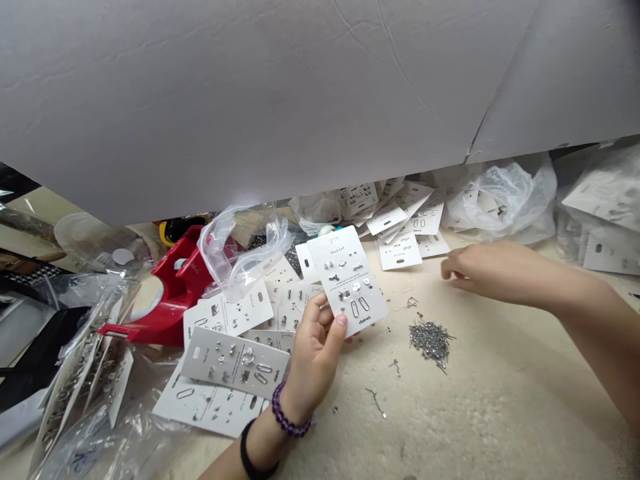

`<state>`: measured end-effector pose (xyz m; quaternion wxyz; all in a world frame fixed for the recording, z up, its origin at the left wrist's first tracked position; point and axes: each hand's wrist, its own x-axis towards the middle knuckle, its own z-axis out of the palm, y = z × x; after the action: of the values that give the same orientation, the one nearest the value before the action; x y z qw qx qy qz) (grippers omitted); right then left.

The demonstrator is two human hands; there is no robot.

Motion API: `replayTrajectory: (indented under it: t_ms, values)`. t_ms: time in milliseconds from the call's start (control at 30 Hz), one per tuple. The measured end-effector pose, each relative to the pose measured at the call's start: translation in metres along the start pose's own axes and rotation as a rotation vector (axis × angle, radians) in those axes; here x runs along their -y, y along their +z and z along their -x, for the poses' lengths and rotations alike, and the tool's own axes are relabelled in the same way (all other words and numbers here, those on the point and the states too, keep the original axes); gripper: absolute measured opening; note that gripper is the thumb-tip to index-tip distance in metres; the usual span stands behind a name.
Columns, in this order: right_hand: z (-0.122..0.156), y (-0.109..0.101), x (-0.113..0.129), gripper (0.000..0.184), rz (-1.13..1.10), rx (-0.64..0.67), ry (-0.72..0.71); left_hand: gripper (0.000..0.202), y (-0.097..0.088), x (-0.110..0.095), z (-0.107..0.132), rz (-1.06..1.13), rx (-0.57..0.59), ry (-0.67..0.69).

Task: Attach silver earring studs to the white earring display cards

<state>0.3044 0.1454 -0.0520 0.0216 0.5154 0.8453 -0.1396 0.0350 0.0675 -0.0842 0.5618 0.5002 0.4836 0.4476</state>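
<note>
My left hand (314, 353) holds a white earring card (353, 280) upright by its lower left corner, thumb on the front. The card carries several small silver studs and two oval hoops. A purple bead bracelet and a black band circle that wrist. My right hand (487, 270) reaches left across the table, fingers pinched together near the tabletop, a little short of the loose cards (403, 252). What it pinches, if anything, is too small to make out. A small heap of loose silver earring pieces (430, 339) lies between the two hands.
More filled cards (235, 363) lie stacked at my left. Behind them sits a red plastic holder (170, 303) with a crumpled clear bag (240, 250). Plastic bags (505, 197) and cards line the back under a grey board (300, 93). Stray hooks (376, 400) dot the beige table.
</note>
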Motion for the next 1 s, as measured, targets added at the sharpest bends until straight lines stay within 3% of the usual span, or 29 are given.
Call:
replayTrajectory:
  t_ms: [200, 433, 567, 733, 1000]
  values:
    - [-0.017, 0.011, 0.038, 0.019, -0.082, 0.115, -0.168, 0.034, -0.001, 0.000, 0.000, 0.006, 0.001, 0.002]
    - [-0.018, 0.010, 0.034, 0.018, -0.098, 0.102, -0.178, 0.033, -0.001, 0.000, 0.001, 0.012, 0.000, 0.012]
    - [-0.010, -0.004, 0.036, 0.014, -0.296, -0.007, -0.229, 0.033, -0.001, -0.001, 0.000, 0.011, 0.006, 0.007]
    - [-0.002, -0.007, 0.059, 0.011, -0.639, -0.170, -0.408, 0.033, 0.000, 0.000, 0.000, 0.037, 0.016, 0.027]
    - [-0.011, 0.013, 0.076, 0.009, -0.919, -0.128, -0.189, 0.034, -0.001, 0.000, 0.002, 0.048, 0.020, 0.032]
